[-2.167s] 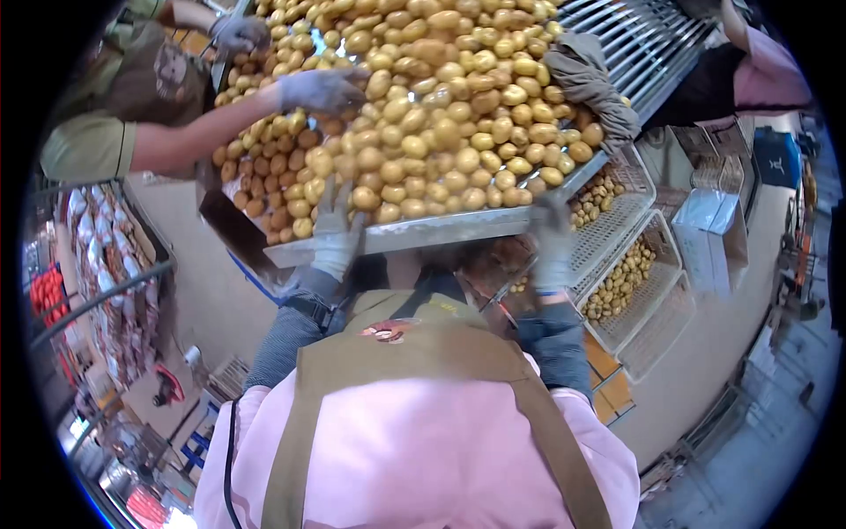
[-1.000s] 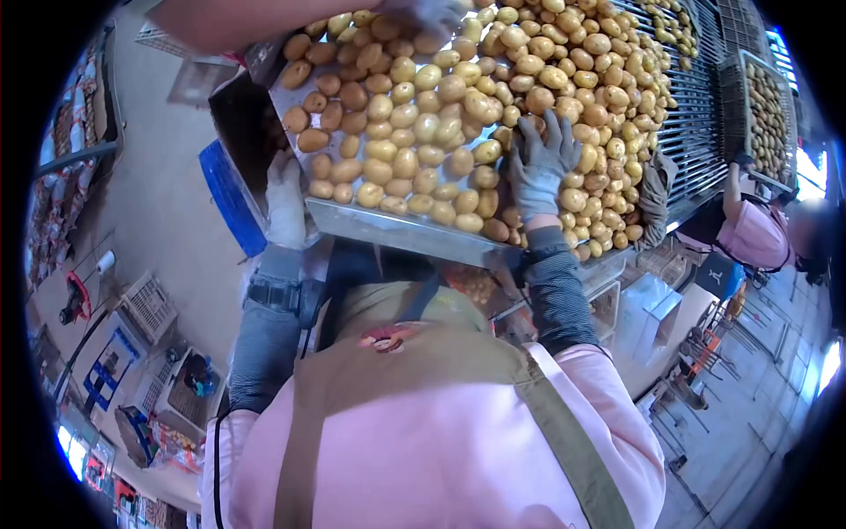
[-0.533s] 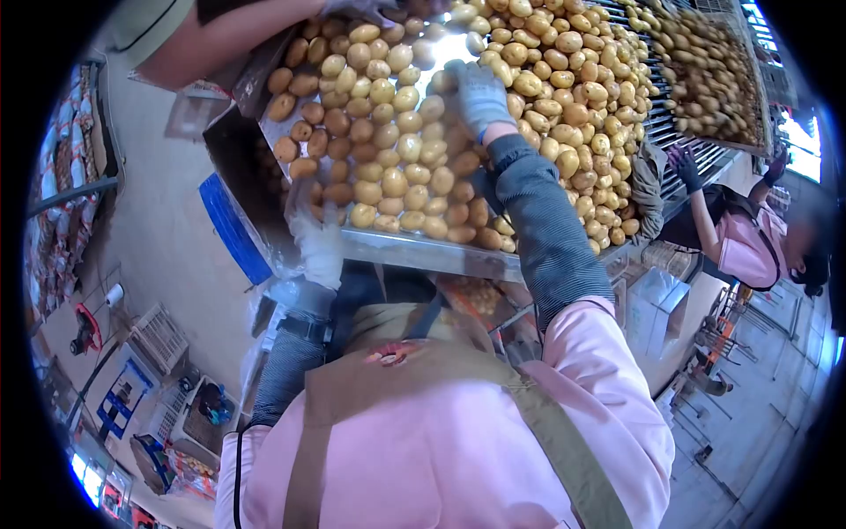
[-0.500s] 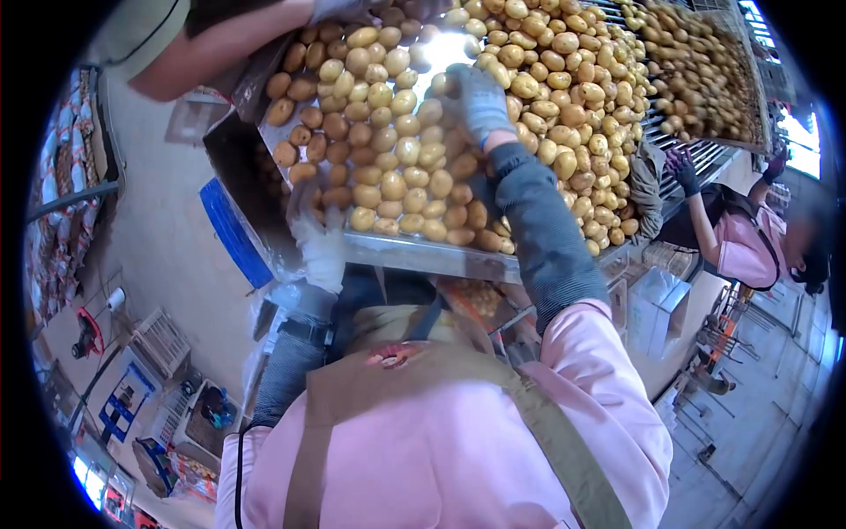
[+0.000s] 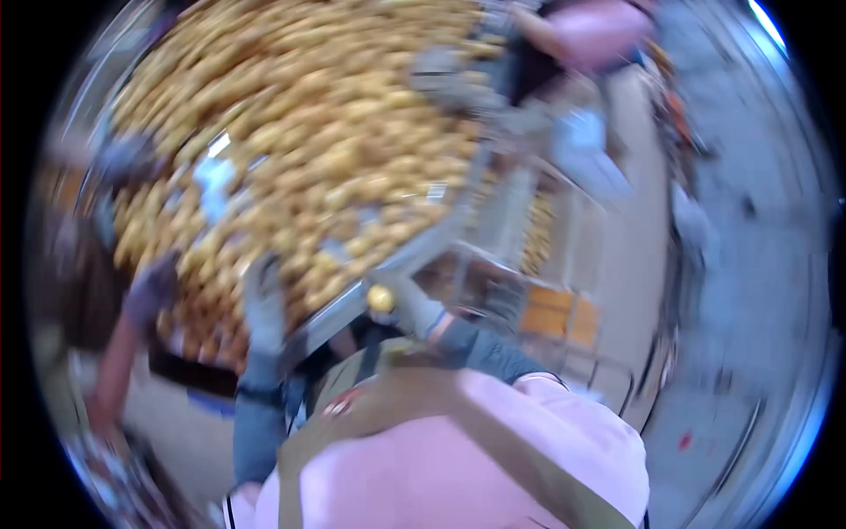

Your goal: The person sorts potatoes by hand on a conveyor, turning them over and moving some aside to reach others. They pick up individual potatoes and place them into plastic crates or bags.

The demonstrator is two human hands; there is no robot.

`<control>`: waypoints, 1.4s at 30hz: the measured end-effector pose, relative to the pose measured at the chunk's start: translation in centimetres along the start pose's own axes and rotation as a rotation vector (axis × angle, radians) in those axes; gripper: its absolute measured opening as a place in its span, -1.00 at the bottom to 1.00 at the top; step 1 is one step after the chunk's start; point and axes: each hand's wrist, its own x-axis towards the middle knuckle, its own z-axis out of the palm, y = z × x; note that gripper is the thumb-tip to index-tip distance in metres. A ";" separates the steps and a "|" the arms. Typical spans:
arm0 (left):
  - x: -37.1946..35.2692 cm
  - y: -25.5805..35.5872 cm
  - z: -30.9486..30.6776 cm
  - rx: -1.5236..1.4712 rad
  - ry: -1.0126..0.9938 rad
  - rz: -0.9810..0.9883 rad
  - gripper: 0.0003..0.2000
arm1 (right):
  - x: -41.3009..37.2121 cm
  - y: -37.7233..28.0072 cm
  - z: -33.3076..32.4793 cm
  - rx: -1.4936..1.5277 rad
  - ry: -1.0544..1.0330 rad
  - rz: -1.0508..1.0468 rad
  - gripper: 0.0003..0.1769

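My right hand (image 5: 408, 301), in a pale glove, holds a single yellow potato (image 5: 381, 298) just outside the metal rim of the sorting table (image 5: 339, 313). My left hand (image 5: 263, 300), also gloved, rests against the heap of potatoes (image 5: 344, 159) near the table's front left. Its fingers look stretched out, though motion blurs them, and I see nothing in its grasp. Potatoes cover most of the table, with a few bright patches of its surface showing between them.
At the left, a co-worker's gloved hands (image 5: 152, 286) are by the potatoes. Another person in a pink top (image 5: 599, 35) stands at the upper right. Beyond the rim are a narrow bin of potatoes (image 5: 538, 234) and an orange-brown box (image 5: 560, 315). The whole view is blurred.
My view has swung to the right. My right hand has come back from over the potatoes to the table's front rim, now with a potato in it. My left hand remains near the front left.
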 end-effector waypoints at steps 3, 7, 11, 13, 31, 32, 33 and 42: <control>-0.2 3.0 1.6 -0.009 -0.204 -0.127 -0.77 | -4.4 -3.9 -10.2 0.332 0.236 -0.022 -0.72; -1.5 4.1 2.8 0.236 -0.395 -0.021 -0.78 | -12.6 -19.9 -25.6 -1.111 0.909 -0.555 -0.56; -3.6 3.7 3.2 0.293 -0.481 0.070 -0.76 | -10.5 -25.3 -50.4 -0.510 0.901 -0.840 -0.25; -3.9 3.3 2.9 0.275 -0.448 0.052 -0.75 | -10.1 -26.2 -44.5 0.048 0.895 -0.863 -0.14; -12.2 -1.3 -13.5 -0.002 0.917 -0.359 -0.66 | 5.5 -4.4 8.5 -1.044 -0.292 -0.503 -0.53; -12.0 -0.7 -13.8 -0.154 0.965 -0.375 -0.66 | 4.7 -2.8 11.8 -1.050 -0.430 -0.396 -0.48; -12.1 -0.6 -14.2 -0.304 1.011 -0.388 -0.66 | 4.6 -1.7 14.0 -1.048 -0.564 -0.283 -0.42; -8.0 -2.8 -12.6 1.040 0.189 -0.341 -0.59 | 26.2 -6.0 19.4 -0.612 -0.189 -0.716 -0.32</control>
